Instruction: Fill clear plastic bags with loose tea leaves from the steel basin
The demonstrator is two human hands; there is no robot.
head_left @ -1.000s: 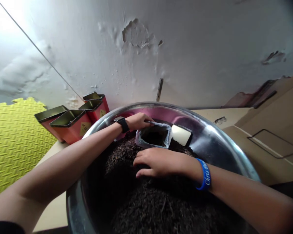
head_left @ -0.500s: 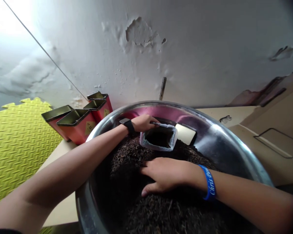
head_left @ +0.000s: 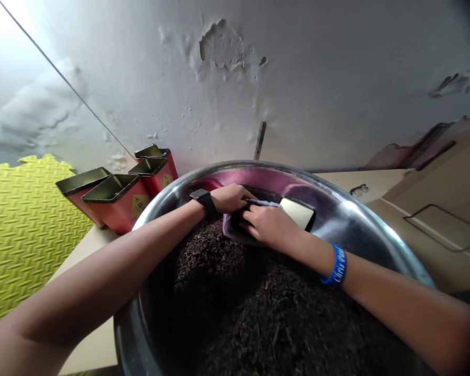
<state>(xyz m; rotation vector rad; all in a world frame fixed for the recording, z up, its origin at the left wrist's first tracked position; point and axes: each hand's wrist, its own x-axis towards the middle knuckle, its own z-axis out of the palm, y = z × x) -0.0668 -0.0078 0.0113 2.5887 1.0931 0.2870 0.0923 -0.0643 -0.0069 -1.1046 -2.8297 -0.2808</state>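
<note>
A large shiny metal basin [head_left: 360, 230] holds a heap of dark, dry, twisted tea leaves [head_left: 274, 324]. At its far side stands a pale, thin-walled plastic bag [head_left: 232, 230], its mouth facing up. My left hand [head_left: 231, 198], with a black watch at the wrist, is closed on the far rim of the bag. Over the bag's mouth is my right hand [head_left: 272, 224], wearing a blue wristband [head_left: 336, 265]. Its fingers curl down into the opening; the fingertips and whatever they hold are hidden. Just right of the bag lies a pale rectangular plate with a dark edge [head_left: 297, 213].
Several red tins [head_left: 113, 209] with open tops stand left of the basin, by a yellow foam mat [head_left: 27, 230]. Glasses [head_left: 359, 190] and a thin dark wire frame [head_left: 442, 230] are on the right. Behind rises a peeling wall [head_left: 317, 89].
My right hand has risen from the tea leaves and moved forward to the mouth of the bag. My left hand keeps its hold on the rim. The view has shifted slightly.
</note>
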